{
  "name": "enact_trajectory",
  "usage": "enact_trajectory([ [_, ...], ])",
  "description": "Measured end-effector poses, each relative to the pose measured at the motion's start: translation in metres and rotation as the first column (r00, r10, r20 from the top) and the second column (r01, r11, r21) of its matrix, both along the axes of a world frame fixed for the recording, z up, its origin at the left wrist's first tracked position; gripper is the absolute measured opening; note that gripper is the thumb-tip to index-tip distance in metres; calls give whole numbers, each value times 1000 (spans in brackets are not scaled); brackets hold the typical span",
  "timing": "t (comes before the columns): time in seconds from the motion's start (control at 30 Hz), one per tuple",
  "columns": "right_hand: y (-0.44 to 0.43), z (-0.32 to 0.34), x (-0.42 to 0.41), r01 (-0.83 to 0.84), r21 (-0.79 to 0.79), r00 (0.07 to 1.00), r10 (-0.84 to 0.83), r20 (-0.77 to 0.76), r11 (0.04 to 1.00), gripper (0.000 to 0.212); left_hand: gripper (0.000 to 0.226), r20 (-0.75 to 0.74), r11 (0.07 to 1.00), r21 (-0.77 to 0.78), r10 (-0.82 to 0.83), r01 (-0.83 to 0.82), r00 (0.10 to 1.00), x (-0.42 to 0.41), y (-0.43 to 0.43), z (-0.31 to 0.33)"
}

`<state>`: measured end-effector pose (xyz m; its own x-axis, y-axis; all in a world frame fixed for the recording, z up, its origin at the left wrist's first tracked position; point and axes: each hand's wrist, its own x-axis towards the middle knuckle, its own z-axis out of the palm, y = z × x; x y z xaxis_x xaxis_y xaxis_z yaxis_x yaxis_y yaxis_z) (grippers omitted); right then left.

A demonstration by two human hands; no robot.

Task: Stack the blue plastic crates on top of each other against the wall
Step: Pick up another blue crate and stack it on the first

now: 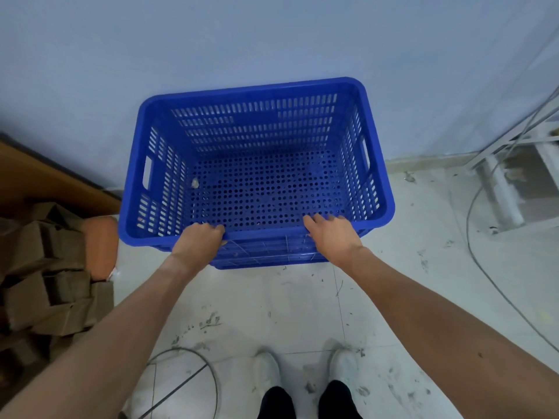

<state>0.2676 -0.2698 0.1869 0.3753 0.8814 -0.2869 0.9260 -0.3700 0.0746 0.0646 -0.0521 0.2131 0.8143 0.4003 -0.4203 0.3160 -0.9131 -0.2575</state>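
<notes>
A blue plastic crate (257,95) with slotted walls and a perforated floor stands against the pale wall, its far rim touching it. It rests on at least one more blue crate (272,258), of which only the near wall shows below the rim. My left hand (199,237) curls over the top crate's near rim, left of centre. My right hand (329,231) lies on the same rim further right, fingers spread and reaching inside. A small scrap lies on the crate floor.
Folded cardboard boxes (45,276) pile up at the left beside an orange object (99,246). A white metal frame (508,182) and grey cables (472,246) occupy the right. Another cable loops on the dirty tiled floor near my white shoes (266,370).
</notes>
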Motion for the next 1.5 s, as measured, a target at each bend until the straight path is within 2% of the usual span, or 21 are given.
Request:
enact_trajectory([
  [0.1,-2,-5,8,-16,8,1000,16,9,1000,41,29,35,1000,-7,-20,20,999,-1,-2,-2],
  [0.23,6,3,0,41,-9,999,-41,-7,999,51,21,84,993,-50,108,-104,991,-11,-4,-6],
  [0.3,9,9,-15,108,-2,994,-108,-10,994,59,31,63,992,-28,124,-122,990,-16,-6,-11],
  [0.37,13,13,-27,132,37,990,-130,-53,991,56,43,34,991,-16,133,-133,991,-13,-6,-13],
  [0.47,22,14,-34,62,78,993,-54,-105,995,54,52,-18,992,-26,125,-126,992,0,-6,-12],
  [0.6,21,16,-8,26,35,991,-21,-130,999,53,66,-73,993,-36,113,-116,991,2,-1,-8],
  [0.77,16,26,3,-3,-33,993,-1,-122,999,33,54,-115,993,46,111,-107,987,4,-7,-5],
  [1.0,5,25,10,36,-49,986,-44,-162,998,39,50,-75,991,24,135,-134,988,9,-16,-10],
  [1.13,5,22,10,87,-46,984,-93,-153,995,45,54,-93,990,35,139,-136,986,17,-20,-7],
  [1.3,7,19,5,112,-79,984,-122,-132,991,47,43,-34,992,-44,118,-120,992,17,-28,-7],
  [1.43,14,11,6,114,-64,988,-120,-96,991,50,61,-40,974,79,215,-211,976,15,-33,-8],
  [1.5,16,6,7,129,-59,986,-134,-95,990,50,61,-63,968,97,240,-233,969,20,-36,-7],
])
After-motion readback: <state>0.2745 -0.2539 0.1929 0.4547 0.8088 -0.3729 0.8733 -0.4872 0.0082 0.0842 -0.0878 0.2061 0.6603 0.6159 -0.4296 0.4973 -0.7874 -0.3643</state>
